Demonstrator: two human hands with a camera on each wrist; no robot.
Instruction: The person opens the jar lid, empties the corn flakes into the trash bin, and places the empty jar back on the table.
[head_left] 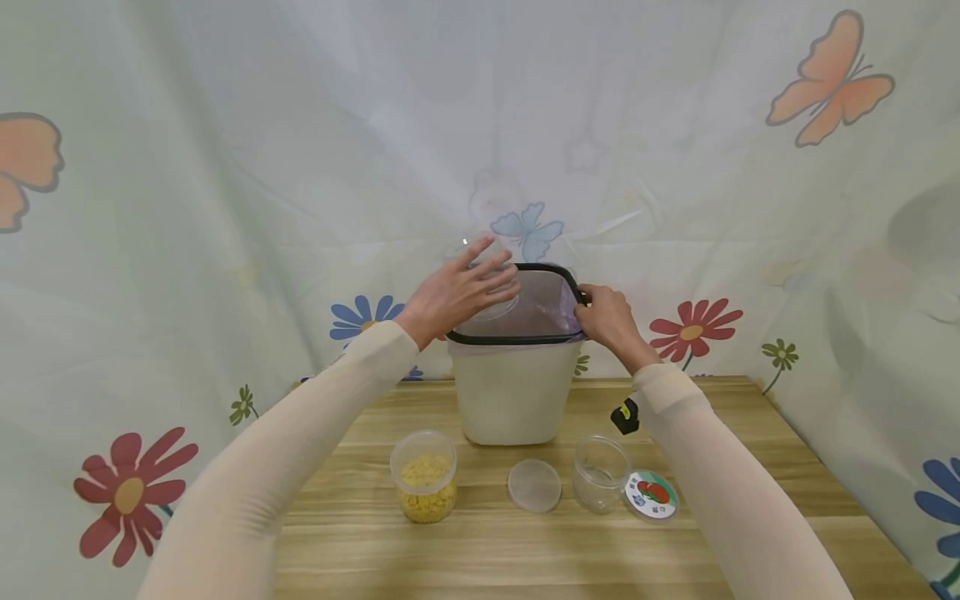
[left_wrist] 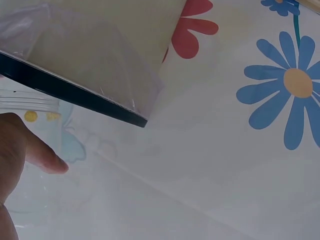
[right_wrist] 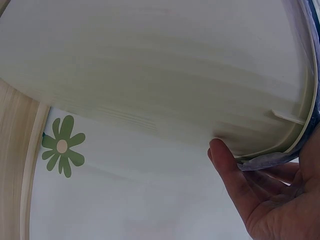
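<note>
A white trash bin with a black rim and a thin plastic liner stands upright. Its right rim is gripped by my right hand, the thumb against the outer wall in the right wrist view. Over the bin's left side, my left hand holds a transparent plastic jar, mouth tipped down toward the opening. In the left wrist view the thumb lies along the jar, and small yellow spots show near the jar's ridged rim. The fingers partly hide the jar in the head view.
On the wooden table before the bin stand a jar of yellow pieces and another transparent jar. Nearby lie a transparent lid, a tomato-print lid and a small black object. A printed curtain hangs close behind.
</note>
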